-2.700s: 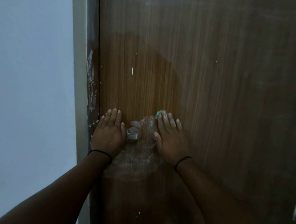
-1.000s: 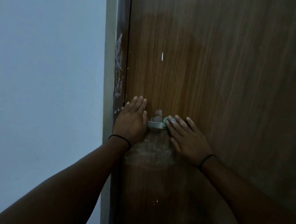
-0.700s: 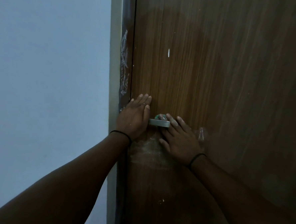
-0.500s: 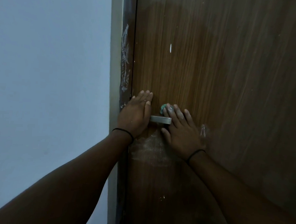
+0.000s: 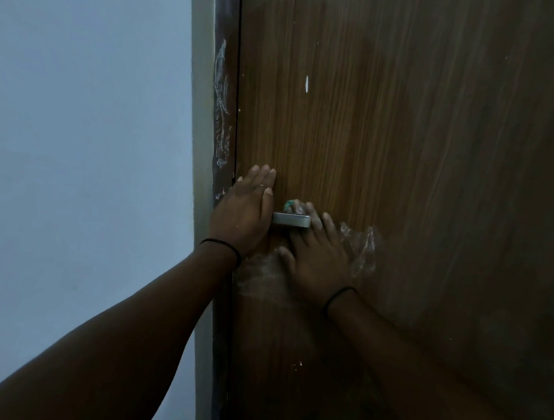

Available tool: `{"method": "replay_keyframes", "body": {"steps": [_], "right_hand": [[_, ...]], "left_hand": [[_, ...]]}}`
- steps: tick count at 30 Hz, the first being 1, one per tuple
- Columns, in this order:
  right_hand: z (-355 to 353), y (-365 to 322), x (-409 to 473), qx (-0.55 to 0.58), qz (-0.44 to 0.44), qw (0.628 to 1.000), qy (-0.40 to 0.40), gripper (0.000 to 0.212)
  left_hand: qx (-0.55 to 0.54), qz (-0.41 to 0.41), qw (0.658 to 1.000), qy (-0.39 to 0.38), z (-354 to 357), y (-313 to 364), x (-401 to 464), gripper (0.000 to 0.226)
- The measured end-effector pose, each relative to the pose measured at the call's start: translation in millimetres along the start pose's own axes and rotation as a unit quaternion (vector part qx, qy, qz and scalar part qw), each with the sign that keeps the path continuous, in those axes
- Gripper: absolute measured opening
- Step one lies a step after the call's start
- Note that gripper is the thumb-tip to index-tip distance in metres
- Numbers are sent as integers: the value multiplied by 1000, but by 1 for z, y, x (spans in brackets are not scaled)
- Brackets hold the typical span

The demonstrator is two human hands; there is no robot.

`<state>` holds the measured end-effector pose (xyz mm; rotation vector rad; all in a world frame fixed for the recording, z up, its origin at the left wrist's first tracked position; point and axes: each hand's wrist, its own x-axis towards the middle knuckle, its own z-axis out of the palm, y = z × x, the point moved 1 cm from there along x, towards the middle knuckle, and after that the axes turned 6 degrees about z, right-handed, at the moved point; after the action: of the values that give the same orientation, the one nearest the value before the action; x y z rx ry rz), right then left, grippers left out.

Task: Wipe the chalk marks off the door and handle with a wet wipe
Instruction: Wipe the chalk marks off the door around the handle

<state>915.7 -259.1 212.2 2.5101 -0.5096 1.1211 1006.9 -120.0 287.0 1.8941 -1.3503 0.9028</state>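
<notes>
Forearms: both are reaching in from the bottom of the view, each wearing a thin dark band at the wrist
Left hand: the left hand is lying flat on the door at its latch edge, fingers straight and held together, the grip holding nothing, seemingly steadying the door
Right hand: the right hand is pressing on the door just below and right of the handle, fingers extended and reaching up past it
Wet wipe: the wet wipe is showing only as a small teal bit at the fingertips, just above the handle; whether the fingers are pinching it or only pressing it flat I cannot tell
Handle: the short metal bar is sitting between the two hands, touching the left thumb side and crossing the right fingertips
Step in hand: judging by this, the person is rubbing the strip of door right around the handle
Chalk below: a white smear is lying beneath the handle, between the two wrists
Chalk right: another smeary patch is showing just right of the right hand
Next move: it is probably calling for dragging the wipe down over both patches with firm pressure, then around the handle bar itself
Frame: scribbled chalk is running up the dark door frame beside the door, not yet wiped
Far marks: a small white fleck is sitting higher on the door
Containers: none are showing in this view
</notes>
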Motion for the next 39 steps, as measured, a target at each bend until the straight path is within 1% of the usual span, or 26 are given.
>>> {"method": "replay_keyframes", "body": {"steps": [3,5,8,10,11,13,15,17,19,21,24,26,29,31,33,35,37,39], "right_hand": [[11,2,-18,-28,-34,998,-41,61],[12,21,-33,-44,-36,997,-44,60],[0,40,-28,-33,24,999,-17,61],[-8,33,-15,-9,67,998,-3,64],[-9,25,-10,0,69,998,-4,65],[-5,10,-11,-1,31,999,-23,63],[3,8,-24,-28,-14,998,-51,61],[8,24,-40,-40,-20,997,-62,60],[9,46,-53,-27,12,998,-62,61],[3,61,-56,-13,68,996,-55,61],[-6,51,-37,14,128,991,-20,64],[-7,34,-26,33,131,991,-11,65],[4,23,-37,10,74,996,-52,67],[10,37,-55,-6,52,996,-75,65],[8,59,-66,-6,72,995,-66,63],[0,76,-64,-2,127,991,-40,62],[-7,79,-50,6,173,985,-15,64],[-9,69,-40,25,173,985,-16,67]], "left_hand": [[23,25,999,-19,-2,-4,-2,48],[39,44,998,-34,-2,-7,-2,48],[50,44,997,-27,0,-7,-2,48],[44,26,999,-17,5,-4,-2,48],[43,18,999,-14,6,-3,-2,48],[45,16,999,-13,5,-2,-1,48],[52,28,998,-18,1,-3,-1,48],[55,39,998,-22,-1,-4,0,48],[49,35,998,-18,0,-2,-2,48],[40,26,999,-6,4,0,-3,48],[40,10,999,13,9,2,-4,48],[46,7,999,15,11,2,-4,48],[61,14,998,7,10,0,-3,54],[75,18,997,2,10,-2,-3,59],[81,16,997,4,12,-2,-3,62],[76,7,997,6,16,1,-3,65],[72,0,997,10,18,3,-3,67],[74,-2,997,12,18,4,-4,68]]}}
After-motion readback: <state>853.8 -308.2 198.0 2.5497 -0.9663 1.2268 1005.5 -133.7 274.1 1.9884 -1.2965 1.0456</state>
